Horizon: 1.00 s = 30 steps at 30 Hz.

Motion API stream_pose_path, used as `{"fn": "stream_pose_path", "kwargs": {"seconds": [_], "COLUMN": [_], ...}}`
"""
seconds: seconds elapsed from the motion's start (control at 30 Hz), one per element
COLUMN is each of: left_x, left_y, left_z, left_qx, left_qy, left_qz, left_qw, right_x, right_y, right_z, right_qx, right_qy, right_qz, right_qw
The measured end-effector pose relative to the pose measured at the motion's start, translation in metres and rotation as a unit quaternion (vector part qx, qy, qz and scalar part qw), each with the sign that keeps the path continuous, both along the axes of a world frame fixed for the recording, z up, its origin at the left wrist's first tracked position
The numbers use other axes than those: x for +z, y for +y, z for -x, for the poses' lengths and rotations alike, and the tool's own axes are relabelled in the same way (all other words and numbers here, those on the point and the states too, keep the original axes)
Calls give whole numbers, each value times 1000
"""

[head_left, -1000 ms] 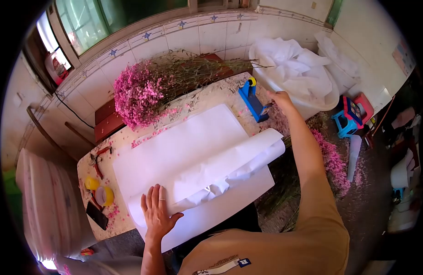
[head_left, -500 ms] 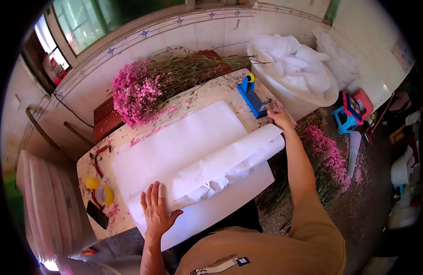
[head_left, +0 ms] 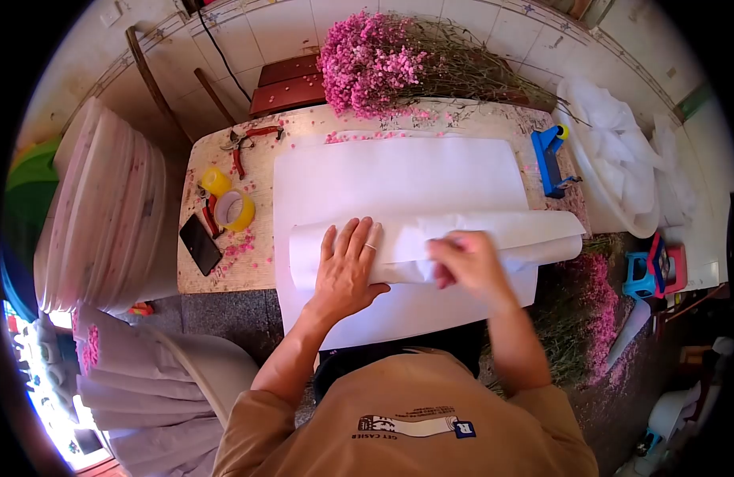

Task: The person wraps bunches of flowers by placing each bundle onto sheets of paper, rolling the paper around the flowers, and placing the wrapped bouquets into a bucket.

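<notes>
Away from the blue tape dispenser [head_left: 548, 163], where it was half a second ago, my right hand [head_left: 470, 266] has come across to the middle of the rolled white paper [head_left: 534, 238]. It is blurred, with the fingers curled together; I cannot tell whether they pinch anything or just touch the paper. My left hand [head_left: 347, 270] stays on the left part of the roll, palm down and open, fingers a little spread with the thumb out to the side. It presses on the paper and grasps nothing.

The roll lies crosswise over the flat white sheet [head_left: 398, 171] on the table [head_left: 319, 123], its right end reaching past the sheet's side. The near part of the sheet hangs over the table's edge toward me. The dispenser stands near the right end of the table, beside the tub of white wrapping [head_left: 613, 151]. Beyond the sheet lies the bunch of pink flowers [head_left: 371, 67], stems pointing right. To the left of the sheet are two yellow-rimmed tape rolls [head_left: 216, 181], the black phone [head_left: 200, 245] and red-handled cutters [head_left: 240, 151], with pink petals [head_left: 240, 249] scattered about them.
</notes>
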<state>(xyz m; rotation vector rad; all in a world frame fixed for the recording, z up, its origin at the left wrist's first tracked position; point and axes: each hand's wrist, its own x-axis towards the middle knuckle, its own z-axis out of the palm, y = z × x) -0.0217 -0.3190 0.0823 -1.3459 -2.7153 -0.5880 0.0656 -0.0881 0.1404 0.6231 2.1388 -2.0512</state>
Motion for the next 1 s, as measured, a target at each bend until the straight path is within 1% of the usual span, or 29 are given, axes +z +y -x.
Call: {"fn": "stream_pose_path", "kwargs": {"seconds": [0.07,0.1,0.13,0.17,0.2,0.27,0.3,0.37,0.4,0.47,0.5,0.53,0.57,0.6,0.63,0.67,0.73,0.77,0.8,0.83,0.87,0.93,0.97,1.0], "left_x": [-1,-4,-5,-5,-4,-2,-4,-9,-11,-15,-15,-16,-18,-21,-32,-44,-48,-53,-55,-44,-46,-41,-40,-39], "left_y": [0,0,-1,-1,-1,1,4,9,12,17,19,18,15,9,1,-9,-34,-47,-52,-51,-53,-58,-61,-63], "left_z": [-1,-2,-2,-2,-1,-3,-3,-4,-6,-7,-8,-10,-9,-7,-4,0,5,5,5,3,4,6,7,9], "left_qx": [2,1,1,3,6,17,11,65,47,114,123,136,147,160,193,228,247,274,300,337,346,351,350,356], "left_qy": [-3,3,10,9,10,-6,-5,-7,-6,30,47,64,73,83,100,116,108,51,-8,-62,-78,-141,-137,-190], "left_qz": [3,7,12,12,11,-15,-18,-53,-59,-52,-53,-52,-51,-51,-43,-35,-83,-137,-190,-221,-278,-328,-325,-354], "left_qw": [1000,1000,1000,1000,1000,1000,1000,996,997,992,990,987,985,982,975,966,959,951,935,913,893,866,868,843], "right_x": [-45,-48,-49,-49,-49,-50,-50,-46,-41,-21,-9,4,23,33,27,22,-24,-39,-50,-56,-65,-73,-77,-76], "right_y": [-31,-34,-36,-35,-33,-30,-27,-17,-9,17,40,73,102,135,180,224,337,369,395,407,416,421,424,423], "right_z": [21,23,26,31,32,22,17,2,-7,-23,-30,-32,-30,-26,-19,-11,3,6,10,15,19,25,26,26], "right_qx": [54,56,86,116,118,161,156,190,174,251,196,150,45,-68,-159,-247,-325,-331,-353,-373,-373,-353,-354,-341], "right_qy": [-72,-74,-99,-118,-117,-65,-67,-61,-70,-35,40,59,23,32,77,89,102,106,63,20,25,-29,-29,3], "right_qz": [-134,-134,-256,-375,-377,-527,-530,-557,-561,-532,-433,-318,-220,-197,-258,-245,-405,-404,-388,-370,-367,-284,-279,-227], "right_qw": [987,987,958,912,911,832,831,806,807,808,879,934,974,978,950,933,849,846,849,851,852,891,892,912]}}
